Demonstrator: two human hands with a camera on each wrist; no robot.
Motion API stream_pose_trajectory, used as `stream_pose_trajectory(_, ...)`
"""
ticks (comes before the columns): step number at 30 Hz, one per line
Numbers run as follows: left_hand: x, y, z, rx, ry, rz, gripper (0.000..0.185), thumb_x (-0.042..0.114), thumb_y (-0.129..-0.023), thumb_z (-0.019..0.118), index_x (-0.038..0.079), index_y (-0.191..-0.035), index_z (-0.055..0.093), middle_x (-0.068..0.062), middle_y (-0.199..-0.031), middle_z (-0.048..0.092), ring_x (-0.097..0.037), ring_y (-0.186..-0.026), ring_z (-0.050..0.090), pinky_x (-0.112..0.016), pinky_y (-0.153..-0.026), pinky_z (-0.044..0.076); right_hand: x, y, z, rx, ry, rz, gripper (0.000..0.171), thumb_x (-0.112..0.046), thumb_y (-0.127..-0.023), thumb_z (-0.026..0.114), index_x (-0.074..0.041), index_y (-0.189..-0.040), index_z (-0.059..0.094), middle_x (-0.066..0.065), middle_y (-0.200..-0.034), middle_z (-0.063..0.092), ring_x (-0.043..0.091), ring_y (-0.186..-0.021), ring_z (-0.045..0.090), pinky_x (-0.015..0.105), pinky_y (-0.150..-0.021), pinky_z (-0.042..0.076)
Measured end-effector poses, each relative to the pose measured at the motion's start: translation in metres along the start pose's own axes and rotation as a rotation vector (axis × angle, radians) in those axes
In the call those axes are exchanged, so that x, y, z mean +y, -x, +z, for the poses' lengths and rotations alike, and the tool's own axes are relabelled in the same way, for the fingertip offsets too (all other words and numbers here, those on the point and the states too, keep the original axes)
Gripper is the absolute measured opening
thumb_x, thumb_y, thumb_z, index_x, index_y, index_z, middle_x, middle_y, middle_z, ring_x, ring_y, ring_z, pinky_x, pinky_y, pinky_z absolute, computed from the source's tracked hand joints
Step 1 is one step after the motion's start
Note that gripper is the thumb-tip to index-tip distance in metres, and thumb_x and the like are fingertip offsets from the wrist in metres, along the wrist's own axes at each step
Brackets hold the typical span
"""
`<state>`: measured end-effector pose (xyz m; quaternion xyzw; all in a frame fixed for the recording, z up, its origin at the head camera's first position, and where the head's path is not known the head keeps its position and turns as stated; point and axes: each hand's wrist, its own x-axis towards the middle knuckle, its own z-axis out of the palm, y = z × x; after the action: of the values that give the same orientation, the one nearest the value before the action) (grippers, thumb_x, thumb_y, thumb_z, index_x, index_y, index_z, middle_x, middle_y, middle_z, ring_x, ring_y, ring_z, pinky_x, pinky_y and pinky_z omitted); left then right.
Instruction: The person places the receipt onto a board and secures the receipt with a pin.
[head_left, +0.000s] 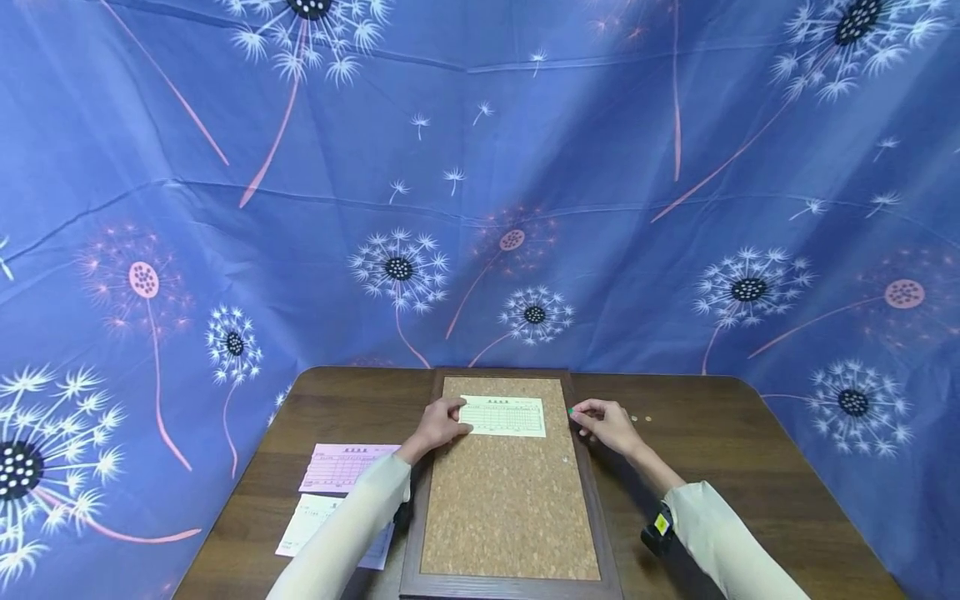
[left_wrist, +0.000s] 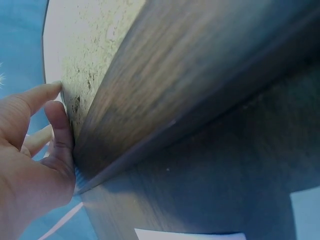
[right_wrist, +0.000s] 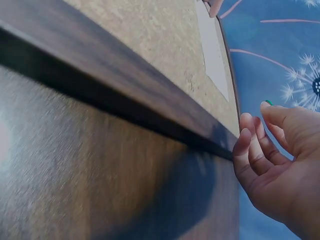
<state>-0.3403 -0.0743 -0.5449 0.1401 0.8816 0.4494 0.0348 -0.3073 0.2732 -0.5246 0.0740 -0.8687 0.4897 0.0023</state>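
A pale green printed form slip [head_left: 501, 417] lies on the upper part of a wood-framed cork board [head_left: 510, 508]. At its left edge, my left hand [head_left: 438, 425] presses with forefinger and thumb spread apart, one near each corner. In the left wrist view these fingertips [left_wrist: 59, 86] meet the paper's edge at the board. By the board's right frame, my right hand [head_left: 609, 425] pinches a small green thumbtack [head_left: 571, 411], mostly hidden by the fingers. Its green head [right_wrist: 269, 102] shows at a fingertip in the right wrist view, where the other fingers curl beside the frame.
Left of the board lie a pink form slip [head_left: 341, 468] and a white one [head_left: 307, 518], with another sheet partly under the left sleeve. Two tiny round pale things [head_left: 648, 419] lie on the wooden table [head_left: 705, 467] beyond the right hand. A blue dandelion-print cloth [head_left: 480, 167] hangs behind.
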Motion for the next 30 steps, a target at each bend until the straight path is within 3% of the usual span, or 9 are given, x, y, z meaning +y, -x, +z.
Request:
stream_pose_trajectory(8,0.001,-0.002,0.0,-0.014,-0.008,-0.001,0.057,0.003,-0.082,0.079,-0.01,-0.134,0.059,-0.008,-0.081,0.052,-0.004,-0.045,0.044,-0.017,-0.043,0.043,-0.007,-0.01,0.01,-0.015,0.022,-0.028,0.017,-0.009,-0.097,0.067,0.005,-0.106,0.071,0.024,-0.09,0.073,0.018,-0.066,0.068,0.031,-0.057,0.056)
stream_pose_trajectory(13,-0.001,-0.001,-0.001,0.005,-0.031,0.016,0.056,0.003,-0.082,0.079,-0.01,-0.132,0.061,-0.015,-0.083,0.056,-0.003,-0.046,0.044,-0.017,-0.045,0.042,-0.007,-0.016,0.021,-0.01,0.008,-0.082,0.015,-0.008,-0.096,0.067,0.006,-0.102,0.071,0.02,-0.083,0.073,0.015,-0.063,0.066,0.027,-0.054,0.054)
stream_pose_trajectory(18,-0.002,0.001,-0.001,0.008,-0.038,0.02,0.055,0.004,-0.081,0.08,-0.011,-0.131,0.061,-0.017,-0.085,0.057,-0.003,-0.049,0.043,-0.017,-0.05,0.04,-0.013,-0.022,0.033,-0.026,-0.005,-0.022,0.015,-0.009,-0.096,0.068,0.003,-0.103,0.073,0.019,-0.083,0.073,0.02,-0.066,0.068,0.031,-0.056,0.057)
stream_pose_trajectory(23,0.001,0.002,-0.002,0.014,0.004,0.017,0.056,0.002,-0.08,0.08,-0.011,-0.131,0.061,-0.014,-0.082,0.057,-0.003,-0.047,0.044,-0.017,-0.046,0.041,-0.021,-0.025,0.044,-0.051,0.001,-0.037,0.013,-0.009,-0.096,0.068,0.002,-0.102,0.074,0.021,-0.081,0.072,0.025,-0.068,0.069,0.034,-0.056,0.058)
stream_pose_trajectory(30,-0.012,0.001,-0.001,0.027,0.051,0.133,0.054,0.01,-0.08,0.08,-0.011,-0.127,0.063,-0.002,-0.077,0.052,-0.002,-0.047,0.047,-0.02,-0.044,0.045,-0.026,-0.028,0.055,-0.078,0.025,-0.088,0.012,-0.009,-0.096,0.068,0.0,-0.099,0.075,0.021,-0.081,0.071,0.02,-0.064,0.066,0.028,-0.053,0.055)
